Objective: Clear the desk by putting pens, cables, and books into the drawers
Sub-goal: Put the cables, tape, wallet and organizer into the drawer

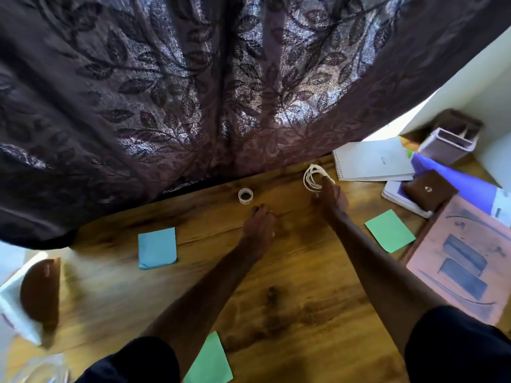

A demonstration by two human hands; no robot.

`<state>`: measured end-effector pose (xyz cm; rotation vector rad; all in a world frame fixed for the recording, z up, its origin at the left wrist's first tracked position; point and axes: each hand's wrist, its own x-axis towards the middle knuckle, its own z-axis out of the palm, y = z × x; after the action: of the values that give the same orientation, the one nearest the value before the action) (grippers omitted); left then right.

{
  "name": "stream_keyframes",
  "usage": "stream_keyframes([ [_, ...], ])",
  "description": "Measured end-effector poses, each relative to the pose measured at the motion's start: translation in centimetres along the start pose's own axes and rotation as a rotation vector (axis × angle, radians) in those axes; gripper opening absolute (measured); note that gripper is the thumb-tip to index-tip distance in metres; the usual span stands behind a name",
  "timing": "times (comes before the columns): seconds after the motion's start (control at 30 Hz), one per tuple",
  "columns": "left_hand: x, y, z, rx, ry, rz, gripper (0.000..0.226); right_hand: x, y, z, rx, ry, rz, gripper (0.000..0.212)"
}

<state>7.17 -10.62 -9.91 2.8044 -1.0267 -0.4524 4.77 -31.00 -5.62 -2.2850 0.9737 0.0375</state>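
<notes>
Fingers point(325, 183) of the right hand point(331, 200) stretch forward onto the white cable point(313, 176), which lies coiled on the table point(290, 272) at 1 o'clock from its middle, close under the curtain point(193, 92). The forefinger rests across the loops and the thumb stands apart below them, so nothing is pinched yet. To lift it well, I judge the forefinger should hook through the whole bundle and the thumb close against it, since a loose coil gathered by one strand will likely unwind and trail. The left hand point(258, 221) rests with fingers loosely curled and nothing visible in them; it could steady the far loops.

A small tape roll point(245, 196) stands at 11 o'clock of the left hand, near but apart. At 2 o'clock of the cable lies a spiral notebook point(373, 161), just beside it, and beyond that a brown pouch point(428, 189) on another book point(398, 197). A blue note point(157, 247) sits at 9 o'clock and a green note point(390, 230) at 3 o'clock. The curtain hem hangs close behind the coil and could snag. No drawer is in view.
</notes>
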Motion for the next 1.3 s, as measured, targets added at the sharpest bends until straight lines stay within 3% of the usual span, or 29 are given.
stream_keyframes([
  [0.07, 0.1, 0.2, 0.0, -0.009, 0.007, -0.009, 0.04, -0.7, -0.3, -0.1, -0.019, 0.002, -0.036, 0.041],
  [0.3, -0.1, -0.1, -0.4, -0.056, 0.005, -0.009, 0.037, -4.2, 2.1, 2.5, -0.059, -0.044, -0.179, 0.046],
  [0.43, -0.7, 1.0, -1.7, -0.167, 0.064, -0.153, 0.039, -7.0, 2.8, 2.5, -0.023, -0.16, -0.094, 0.042],
  [0.6, -1.4, 0.1, -2.1, -0.228, 0.388, -0.386, 0.055, -10.7, 4.3, -0.1, 0.026, -0.06, -0.215, 0.037],
  [0.7, -1.3, -1.2, -2.3, -0.262, 0.357, -0.509, 0.056, -12.1, 5.5, -1.5, 0.044, -0.04, -0.206, 0.034],
  [0.83, -2.3, -1.6, -1.7, -0.28, 0.343, -0.369, 0.036, -13.9, 7.8, -3.2, 0.052, -0.012, -0.219, 0.031],
  [1.07, -4.4, 1.4, -1.6, -0.206, 0.255, -0.341, 0.026, -17.3, 11.5, -6.5, 0.049, 0.051, -0.179, 0.028],
  [1.3, -7.9, 8.1, 0.3, -0.424, 0.122, -0.199, 0.04, -20.7, 15.6, -10.0, 0.083, 0.098, -0.168, 0.024],
])
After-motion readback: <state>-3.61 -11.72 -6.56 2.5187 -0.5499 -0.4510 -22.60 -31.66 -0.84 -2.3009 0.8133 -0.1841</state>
